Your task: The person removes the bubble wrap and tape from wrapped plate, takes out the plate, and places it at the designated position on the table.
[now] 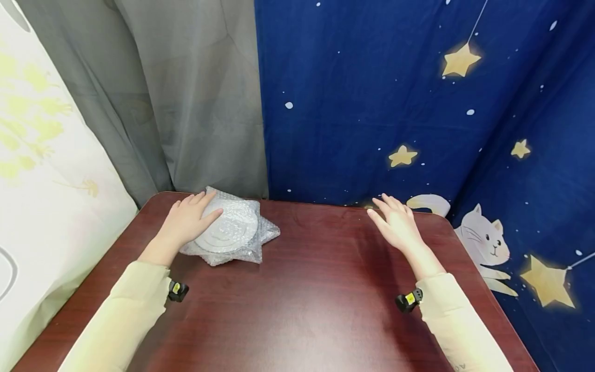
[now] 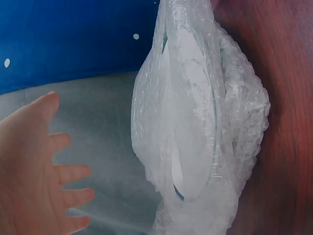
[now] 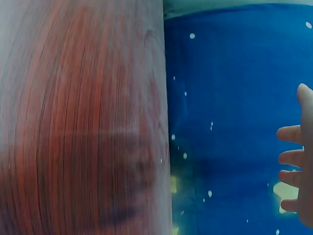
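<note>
Room to pass spans the tabletop (image 1: 316,279) right of the bubble-wrapped bundle (image 1: 233,227), which obstructs its back left.

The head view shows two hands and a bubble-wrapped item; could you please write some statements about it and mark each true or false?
1. The left hand is nearer the bubble-wrapped item than the right hand is. True.
2. The right hand grips the bubble-wrapped item. False: it holds nothing.
3. The bubble-wrapped item lies on the table. True.
4. The blue curtain bears no stars. False: it shows yellow stars.
</note>
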`<state>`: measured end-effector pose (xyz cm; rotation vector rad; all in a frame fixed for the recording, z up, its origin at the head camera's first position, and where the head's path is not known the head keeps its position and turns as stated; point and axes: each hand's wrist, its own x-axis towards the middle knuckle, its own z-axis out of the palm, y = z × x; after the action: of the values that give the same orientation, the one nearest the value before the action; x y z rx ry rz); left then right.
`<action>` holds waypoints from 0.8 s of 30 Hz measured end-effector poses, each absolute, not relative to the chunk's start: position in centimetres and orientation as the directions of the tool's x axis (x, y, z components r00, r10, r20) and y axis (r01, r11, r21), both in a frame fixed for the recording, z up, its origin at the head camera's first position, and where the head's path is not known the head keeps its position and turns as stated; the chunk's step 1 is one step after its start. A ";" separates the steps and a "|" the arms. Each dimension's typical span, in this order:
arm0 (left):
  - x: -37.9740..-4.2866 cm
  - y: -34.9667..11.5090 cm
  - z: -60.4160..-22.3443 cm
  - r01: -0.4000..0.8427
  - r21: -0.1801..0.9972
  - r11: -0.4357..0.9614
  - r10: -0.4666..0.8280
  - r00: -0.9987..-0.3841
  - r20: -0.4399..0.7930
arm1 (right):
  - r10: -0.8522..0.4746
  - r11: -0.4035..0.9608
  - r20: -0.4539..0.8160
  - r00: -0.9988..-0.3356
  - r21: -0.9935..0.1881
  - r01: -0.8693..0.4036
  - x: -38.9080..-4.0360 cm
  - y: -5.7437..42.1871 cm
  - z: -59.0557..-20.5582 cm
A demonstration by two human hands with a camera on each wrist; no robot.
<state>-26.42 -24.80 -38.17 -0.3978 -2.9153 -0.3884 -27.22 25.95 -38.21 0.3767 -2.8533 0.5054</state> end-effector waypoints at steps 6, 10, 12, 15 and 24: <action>-26.1 -25.4 -38.2 0.272 0.266 0.925 0.223 -0.954 0.201 | -0.222 0.884 0.310 -0.924 -0.337 -0.325 -27.1 24.2 -38.3; -25.9 -25.9 -38.1 0.239 0.306 0.922 0.195 -0.967 0.166 | -0.222 0.863 0.340 -0.914 -0.368 -0.347 -27.1 23.1 -38.5; -25.9 -26.1 -38.1 0.223 0.323 0.920 0.182 -0.972 0.152 | -0.222 0.852 0.353 -0.909 -0.383 -0.357 -27.1 22.5 -38.6; -25.8 -26.4 -38.1 0.203 0.343 0.917 0.165 -0.977 0.137 | -0.221 0.837 0.366 -0.904 -0.405 -0.369 -27.1 21.7 -38.7; -25.3 -27.2 -38.3 0.143 0.398 0.906 0.099 -0.987 0.129 | -0.207 0.778 0.377 -0.903 -0.496 -0.385 -27.2 19.3 -39.6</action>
<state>-25.32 -27.23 -38.27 -0.1880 -2.9632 -0.6308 -27.18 19.33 -39.56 0.4562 -2.6692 0.8389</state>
